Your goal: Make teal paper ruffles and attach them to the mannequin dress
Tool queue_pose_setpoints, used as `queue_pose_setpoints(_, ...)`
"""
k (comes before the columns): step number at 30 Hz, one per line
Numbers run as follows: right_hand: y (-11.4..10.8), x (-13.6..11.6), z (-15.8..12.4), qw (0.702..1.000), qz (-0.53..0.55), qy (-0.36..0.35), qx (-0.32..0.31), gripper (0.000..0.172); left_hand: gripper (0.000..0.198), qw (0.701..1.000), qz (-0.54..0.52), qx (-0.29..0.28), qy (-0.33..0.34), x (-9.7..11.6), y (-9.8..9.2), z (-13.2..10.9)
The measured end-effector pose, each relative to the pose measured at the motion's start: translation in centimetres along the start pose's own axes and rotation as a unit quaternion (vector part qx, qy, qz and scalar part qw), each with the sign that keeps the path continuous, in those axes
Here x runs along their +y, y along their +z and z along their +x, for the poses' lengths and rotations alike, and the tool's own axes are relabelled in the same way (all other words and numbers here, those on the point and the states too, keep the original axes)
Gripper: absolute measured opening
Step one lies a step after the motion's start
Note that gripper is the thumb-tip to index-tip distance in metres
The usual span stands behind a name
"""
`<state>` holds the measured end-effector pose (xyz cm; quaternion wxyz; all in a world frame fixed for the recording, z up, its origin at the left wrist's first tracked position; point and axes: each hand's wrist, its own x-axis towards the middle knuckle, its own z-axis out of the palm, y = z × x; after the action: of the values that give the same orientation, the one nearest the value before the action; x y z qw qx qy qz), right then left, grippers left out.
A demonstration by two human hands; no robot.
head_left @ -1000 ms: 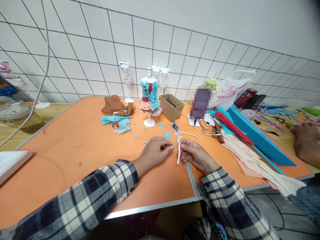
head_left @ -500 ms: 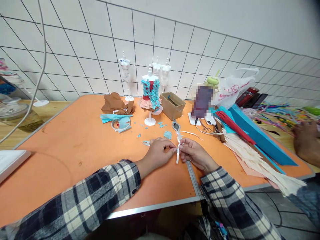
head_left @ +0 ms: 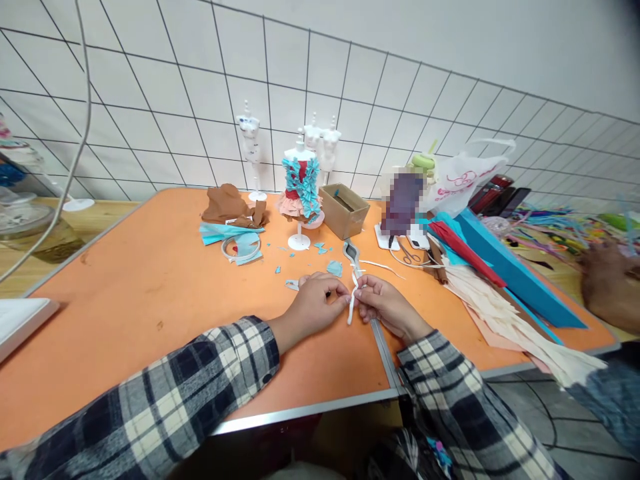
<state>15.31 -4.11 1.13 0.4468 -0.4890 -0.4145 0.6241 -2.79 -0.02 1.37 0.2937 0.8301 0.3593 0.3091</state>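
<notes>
A thin, twisted white strip (head_left: 351, 312) hangs between my two hands, its lower end dangling above the orange table (head_left: 170, 293). My left hand (head_left: 315, 303) pinches it from one side with thumb and forefinger. From the other side, my right hand (head_left: 389, 307) also has its fingertips closed on the strip. Just beyond my hands lie a blue paper scrap (head_left: 335, 268) and another white strip (head_left: 383, 267). Farther back stands a small dress form (head_left: 301, 183) in a ruffled blue, red and pink paper dress.
A cardboard box (head_left: 345, 212) stands behind my hands. Scissors (head_left: 411, 256), phones and folded blue paper (head_left: 520, 273) lie to the right. Brown paper (head_left: 225, 203) and a clear ring (head_left: 230, 250) are at the back left. Another person's hand (head_left: 607, 287) is at far right.
The strip's lower end has swung slightly left and it looks more twisted. Both hands keep their pinch, and the whole view has shifted a little.
</notes>
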Motion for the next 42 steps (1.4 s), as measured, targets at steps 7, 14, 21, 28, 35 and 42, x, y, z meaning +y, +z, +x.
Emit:
queue_pose_setpoints(7, -1.0, 0.0, 0.1, 0.993, 0.066, -0.060, 0.075, 0.027, 0.018, 0.988, 0.118, 0.002, 0.100, 0.0, -1.5, -0.3)
queue_pose_setpoints(14, -0.7, -0.9, -1.4, 0.997, 0.041, -0.013, 0.059, 0.028, 0.020, 0.931, 0.342, 0.128, 0.029, -5.1, -6.2, 2.0)
queue_pose_setpoints(21, -0.7, 0.5, -5.1, 0.932, -0.311, -0.053, 0.180, 0.018, 0.033, 0.909, 0.403, 0.096, -0.042, -7.7, -8.0, 2.7)
queue_pose_setpoints(28, -0.9, 1.1, -8.4, 0.711, -0.631, -0.068, 0.301, 0.036, 0.027, 0.906, 0.385, 0.171, 0.044, -6.6, -6.7, 2.2)
queue_pose_setpoints(35, -0.5, 0.1, -8.9, 0.582, -0.751, -0.009, 0.312, 0.018, 0.017, 0.922, 0.278, 0.142, 0.229, -2.2, -2.8, 0.8)
queue_pose_setpoints(42, 0.8, 0.5, -8.2, 0.571, -0.748, -0.138, 0.307, 0.015, 0.035, 0.935, 0.228, 0.059, 0.264, 1.4, 2.3, 0.7)
